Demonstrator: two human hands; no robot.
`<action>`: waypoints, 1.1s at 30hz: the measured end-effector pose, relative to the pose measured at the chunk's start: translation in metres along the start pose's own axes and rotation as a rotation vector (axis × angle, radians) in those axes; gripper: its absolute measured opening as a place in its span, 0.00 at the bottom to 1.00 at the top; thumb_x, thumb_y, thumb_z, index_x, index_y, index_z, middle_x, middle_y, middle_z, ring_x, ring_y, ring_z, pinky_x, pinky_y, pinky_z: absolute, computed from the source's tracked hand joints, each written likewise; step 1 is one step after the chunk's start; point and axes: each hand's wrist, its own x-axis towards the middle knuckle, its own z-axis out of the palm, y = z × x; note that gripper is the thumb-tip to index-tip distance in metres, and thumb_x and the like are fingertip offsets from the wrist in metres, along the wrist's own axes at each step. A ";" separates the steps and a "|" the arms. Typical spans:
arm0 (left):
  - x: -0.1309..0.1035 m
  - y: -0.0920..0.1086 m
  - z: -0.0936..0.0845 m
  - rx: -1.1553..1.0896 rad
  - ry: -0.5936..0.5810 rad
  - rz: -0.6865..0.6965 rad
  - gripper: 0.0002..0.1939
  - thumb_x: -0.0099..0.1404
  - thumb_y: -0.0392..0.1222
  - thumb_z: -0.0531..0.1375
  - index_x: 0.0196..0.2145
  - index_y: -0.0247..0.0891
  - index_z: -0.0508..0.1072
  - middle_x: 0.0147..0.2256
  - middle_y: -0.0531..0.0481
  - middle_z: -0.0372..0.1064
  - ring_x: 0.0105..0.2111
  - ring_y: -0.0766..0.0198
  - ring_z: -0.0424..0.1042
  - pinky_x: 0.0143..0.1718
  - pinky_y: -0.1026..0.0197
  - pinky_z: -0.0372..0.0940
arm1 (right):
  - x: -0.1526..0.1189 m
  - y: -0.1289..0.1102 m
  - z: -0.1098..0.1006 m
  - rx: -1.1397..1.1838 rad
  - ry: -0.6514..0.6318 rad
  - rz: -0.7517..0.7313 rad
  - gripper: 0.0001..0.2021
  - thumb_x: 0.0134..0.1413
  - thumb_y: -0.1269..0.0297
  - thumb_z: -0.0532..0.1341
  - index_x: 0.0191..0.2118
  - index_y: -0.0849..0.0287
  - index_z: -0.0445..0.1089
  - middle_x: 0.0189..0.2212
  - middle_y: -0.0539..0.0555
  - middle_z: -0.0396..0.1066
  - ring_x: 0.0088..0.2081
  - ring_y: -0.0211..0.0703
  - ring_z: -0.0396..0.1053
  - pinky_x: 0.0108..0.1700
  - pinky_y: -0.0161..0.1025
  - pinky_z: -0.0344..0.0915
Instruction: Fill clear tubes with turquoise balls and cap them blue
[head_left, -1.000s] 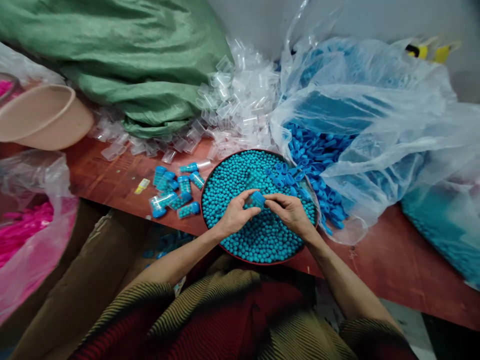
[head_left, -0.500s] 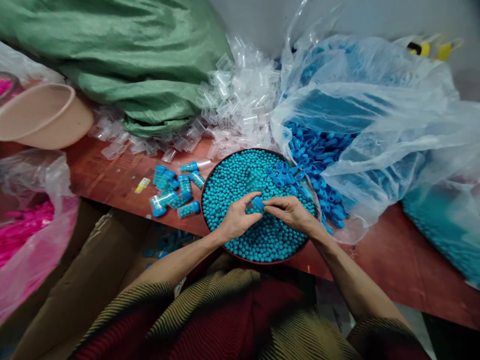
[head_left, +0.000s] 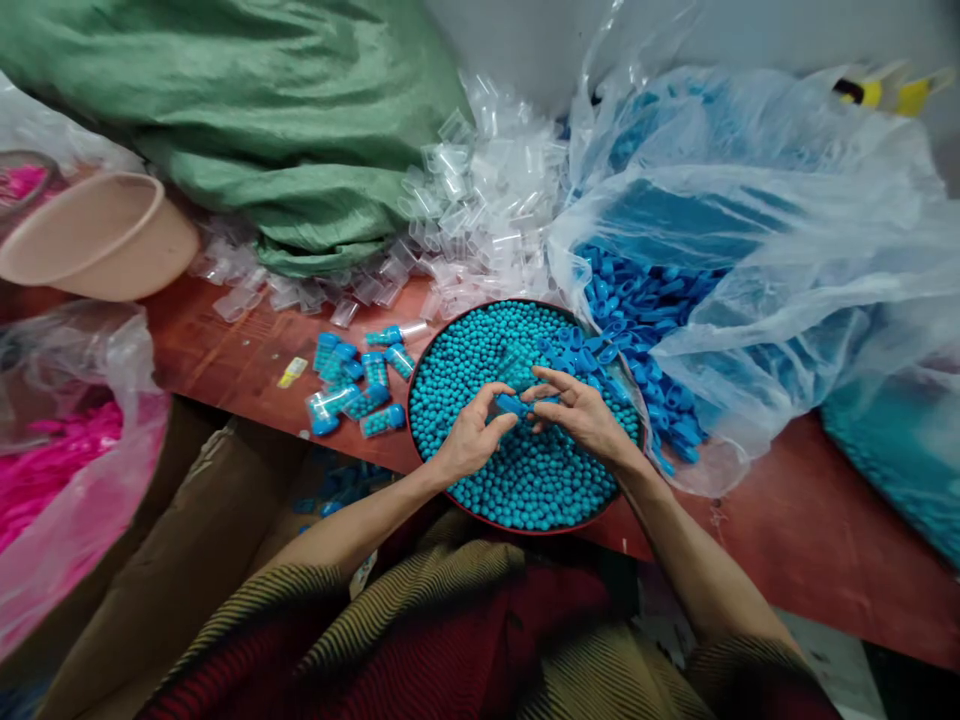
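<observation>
A round tray (head_left: 412, 400) with a dark red rim holds a heap of teal beads (head_left: 525, 490). Over its middle, my left hand (head_left: 476, 435) pinches a small blue piece (head_left: 512, 404) between thumb and forefinger. My right hand (head_left: 574, 412) is just to the right, fingers partly spread, its fingertips close to that piece; a bit of blue shows near them, too small to make out. A clear tube (head_left: 517, 365) lies on the beads beyond my hands. Blue caps (head_left: 574, 350) rest on the beads at the tray's back right.
Left of the tray lie several bead-filled tubes with blue caps (head_left: 375, 370). Behind are many clear tubes (head_left: 499, 210), a green sack (head_left: 300, 130) and a beige tub (head_left: 97, 240). A plastic bag (head_left: 757, 290) with blue caps is at right; pink pieces (head_left: 67, 440) are at lower left.
My right hand's fingers have spread from a pinch and lifted slightly off the blue piece. The view has shifted a little, so the scene sits slightly further right.
</observation>
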 end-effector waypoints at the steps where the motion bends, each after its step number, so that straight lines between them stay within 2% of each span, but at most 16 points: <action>1: -0.001 0.001 -0.001 0.010 -0.005 0.004 0.14 0.62 0.42 0.54 0.46 0.40 0.61 0.26 0.58 0.58 0.20 0.74 0.58 0.21 0.69 0.58 | 0.001 0.001 0.003 0.014 0.027 -0.001 0.29 0.41 0.58 0.67 0.52 0.58 0.63 0.36 0.51 0.71 0.26 0.36 0.70 0.27 0.37 0.70; 6: -0.003 0.007 -0.002 0.053 -0.023 0.006 0.14 0.62 0.41 0.54 0.46 0.40 0.60 0.26 0.58 0.58 0.21 0.72 0.59 0.22 0.68 0.60 | 0.001 0.002 0.012 -0.059 0.160 -0.056 0.29 0.42 0.55 0.67 0.51 0.58 0.61 0.38 0.54 0.71 0.27 0.37 0.68 0.24 0.37 0.71; 8: -0.003 0.008 -0.001 0.062 -0.020 0.001 0.16 0.62 0.42 0.54 0.48 0.40 0.59 0.27 0.57 0.59 0.22 0.72 0.59 0.23 0.67 0.60 | 0.000 0.001 0.013 -0.178 0.175 -0.105 0.25 0.46 0.53 0.64 0.50 0.59 0.64 0.37 0.55 0.72 0.29 0.40 0.70 0.29 0.41 0.72; 11: -0.004 0.006 0.001 0.078 0.025 0.050 0.22 0.62 0.41 0.54 0.53 0.40 0.57 0.30 0.55 0.61 0.26 0.70 0.61 0.30 0.64 0.62 | -0.005 0.000 0.016 -0.474 0.088 -0.235 0.21 0.54 0.53 0.59 0.51 0.58 0.66 0.41 0.58 0.72 0.42 0.48 0.71 0.46 0.49 0.69; 12: -0.004 0.006 0.002 0.077 0.038 0.077 0.23 0.63 0.41 0.54 0.55 0.40 0.56 0.31 0.54 0.62 0.27 0.69 0.61 0.32 0.63 0.62 | -0.007 0.001 0.018 -0.571 0.034 -0.281 0.23 0.54 0.52 0.58 0.54 0.58 0.64 0.45 0.59 0.71 0.47 0.50 0.69 0.50 0.50 0.66; 14: -0.005 0.005 0.003 0.060 0.055 0.123 0.24 0.63 0.40 0.53 0.57 0.39 0.55 0.32 0.53 0.63 0.30 0.67 0.62 0.36 0.62 0.62 | -0.011 0.004 0.023 -0.723 -0.062 -0.354 0.34 0.51 0.50 0.61 0.60 0.58 0.55 0.53 0.63 0.64 0.54 0.55 0.64 0.53 0.52 0.64; 16: -0.005 0.005 0.003 0.047 0.061 0.140 0.24 0.62 0.38 0.53 0.56 0.38 0.56 0.34 0.52 0.64 0.32 0.66 0.63 0.38 0.61 0.62 | -0.015 0.010 0.031 -0.835 -0.091 -0.406 0.47 0.44 0.49 0.66 0.64 0.61 0.44 0.54 0.66 0.60 0.55 0.58 0.62 0.50 0.53 0.66; 17: -0.005 0.005 0.003 0.040 0.060 0.141 0.24 0.61 0.38 0.54 0.55 0.38 0.57 0.35 0.51 0.64 0.32 0.66 0.63 0.39 0.61 0.61 | -0.016 0.014 0.034 -0.885 -0.070 -0.426 0.50 0.43 0.49 0.66 0.65 0.63 0.40 0.53 0.67 0.60 0.53 0.58 0.63 0.48 0.52 0.67; 19: -0.004 0.006 0.003 0.012 0.050 0.142 0.21 0.60 0.38 0.54 0.52 0.37 0.60 0.35 0.51 0.64 0.33 0.66 0.63 0.39 0.61 0.61 | -0.018 0.021 0.041 -0.980 0.022 -0.453 0.48 0.46 0.52 0.65 0.65 0.65 0.37 0.49 0.68 0.62 0.48 0.58 0.67 0.42 0.51 0.70; 22: -0.004 0.009 0.005 -0.055 0.044 0.111 0.16 0.61 0.39 0.55 0.48 0.38 0.62 0.30 0.54 0.62 0.30 0.68 0.62 0.35 0.64 0.60 | -0.019 0.027 0.047 -1.109 0.153 -0.494 0.43 0.49 0.52 0.61 0.63 0.68 0.40 0.44 0.67 0.64 0.40 0.56 0.69 0.32 0.47 0.71; 24: -0.004 0.009 0.007 -0.091 0.068 0.056 0.13 0.61 0.41 0.55 0.43 0.38 0.62 0.25 0.57 0.57 0.25 0.70 0.58 0.29 0.66 0.57 | -0.018 0.030 0.047 -1.167 0.170 -0.528 0.41 0.48 0.51 0.60 0.61 0.70 0.43 0.42 0.67 0.64 0.36 0.55 0.70 0.28 0.45 0.69; 27: -0.006 0.007 0.012 -0.108 0.121 -0.027 0.10 0.60 0.42 0.56 0.39 0.38 0.62 0.21 0.59 0.51 0.21 0.71 0.53 0.23 0.67 0.51 | -0.017 0.036 0.048 -1.196 0.152 -0.550 0.40 0.47 0.50 0.59 0.59 0.72 0.46 0.39 0.65 0.65 0.34 0.52 0.69 0.26 0.44 0.68; 30: -0.007 0.003 0.014 -0.063 0.150 -0.062 0.09 0.59 0.43 0.56 0.37 0.38 0.63 0.20 0.60 0.49 0.20 0.71 0.51 0.22 0.67 0.49 | -0.018 0.039 0.056 -1.218 0.157 -0.475 0.40 0.47 0.47 0.58 0.58 0.73 0.49 0.39 0.66 0.66 0.34 0.52 0.70 0.27 0.43 0.68; 33: -0.006 0.003 0.006 0.074 0.129 -0.007 0.08 0.60 0.41 0.54 0.38 0.38 0.64 0.23 0.58 0.55 0.23 0.70 0.56 0.25 0.66 0.54 | -0.019 0.031 0.067 -1.278 0.125 -0.337 0.40 0.50 0.45 0.56 0.59 0.74 0.50 0.42 0.68 0.66 0.35 0.52 0.70 0.28 0.42 0.67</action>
